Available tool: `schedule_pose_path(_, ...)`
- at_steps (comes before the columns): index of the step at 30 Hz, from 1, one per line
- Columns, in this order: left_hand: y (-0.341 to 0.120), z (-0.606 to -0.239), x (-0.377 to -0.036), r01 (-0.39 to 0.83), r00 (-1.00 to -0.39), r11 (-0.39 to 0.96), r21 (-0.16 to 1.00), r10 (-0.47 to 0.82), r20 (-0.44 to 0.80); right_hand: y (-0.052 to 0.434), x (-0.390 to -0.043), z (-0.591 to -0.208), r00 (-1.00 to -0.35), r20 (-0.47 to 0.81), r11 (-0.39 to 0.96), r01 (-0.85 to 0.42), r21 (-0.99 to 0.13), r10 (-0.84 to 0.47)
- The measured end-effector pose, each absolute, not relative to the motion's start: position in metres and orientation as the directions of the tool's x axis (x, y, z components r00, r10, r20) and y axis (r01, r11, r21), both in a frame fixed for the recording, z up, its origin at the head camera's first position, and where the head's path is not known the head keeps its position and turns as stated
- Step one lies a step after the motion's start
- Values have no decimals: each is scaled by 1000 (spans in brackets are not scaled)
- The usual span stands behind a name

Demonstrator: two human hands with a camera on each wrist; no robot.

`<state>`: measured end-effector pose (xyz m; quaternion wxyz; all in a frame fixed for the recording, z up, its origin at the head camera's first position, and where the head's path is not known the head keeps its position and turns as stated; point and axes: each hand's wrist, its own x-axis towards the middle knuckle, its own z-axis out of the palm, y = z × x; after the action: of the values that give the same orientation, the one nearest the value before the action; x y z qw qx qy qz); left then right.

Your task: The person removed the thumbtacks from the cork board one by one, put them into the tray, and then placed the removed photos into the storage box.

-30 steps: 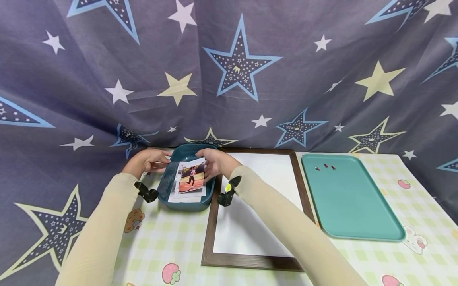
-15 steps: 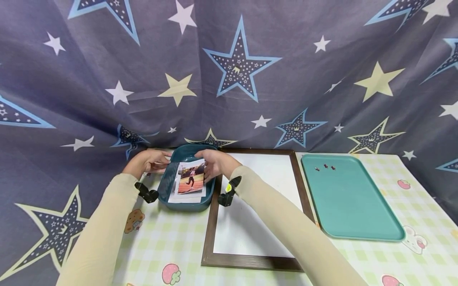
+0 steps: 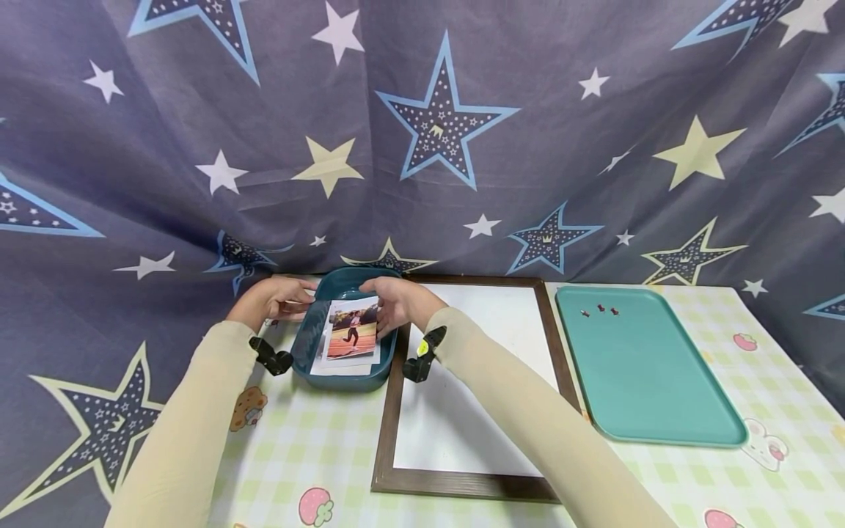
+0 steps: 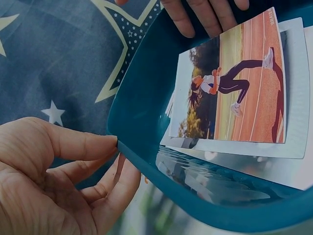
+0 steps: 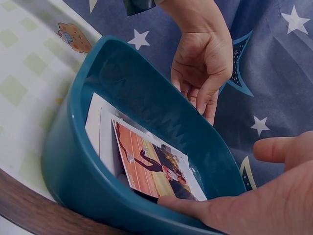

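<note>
A dark teal plastic bin (image 3: 346,383) stands at the left of the table, holding several photo prints. Topmost lies a photo (image 4: 234,88) of a runner on a red track, tilted over larger white-bordered prints. My left hand (image 3: 284,295) pinches the bin's left rim, thumb and fingertips meeting at the edge in the left wrist view. Over the opposite rim reaches my right hand (image 3: 396,302), its fingers relaxed inside the bin beside the runner photo. In the right wrist view its thumb is spread away, and one straight finger lies right at the photo's edge.
Right of the bin lies a brown-framed whiteboard (image 3: 462,433), partly under my right forearm. Farther right is a light teal tray (image 3: 660,374) with several red push pins (image 3: 601,308) at its far end. A star-patterned curtain (image 3: 422,213) hangs behind the table.
</note>
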<state>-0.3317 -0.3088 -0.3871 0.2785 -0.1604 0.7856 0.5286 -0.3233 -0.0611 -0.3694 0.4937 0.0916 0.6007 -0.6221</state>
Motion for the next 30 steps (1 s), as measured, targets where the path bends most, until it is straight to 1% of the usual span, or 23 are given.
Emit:
schedule_pose_path(9, -309, -386, -332, -559, -786, 382, 736, 37, -617, -62, -323, -368, -502, -711, 202, 729, -654, -492)
schedule_pose_path(16, -310, -386, -332, -531, -796, 431, 729, 39, -603, -62, -323, -370, -530, -694, 181, 716, -674, -487)
schedule_pose_path(30, -309, -386, -331, -534, -803, 434, 726, 11, -596, -61, -320, -370, -552, -694, 155, 720, -676, -462)
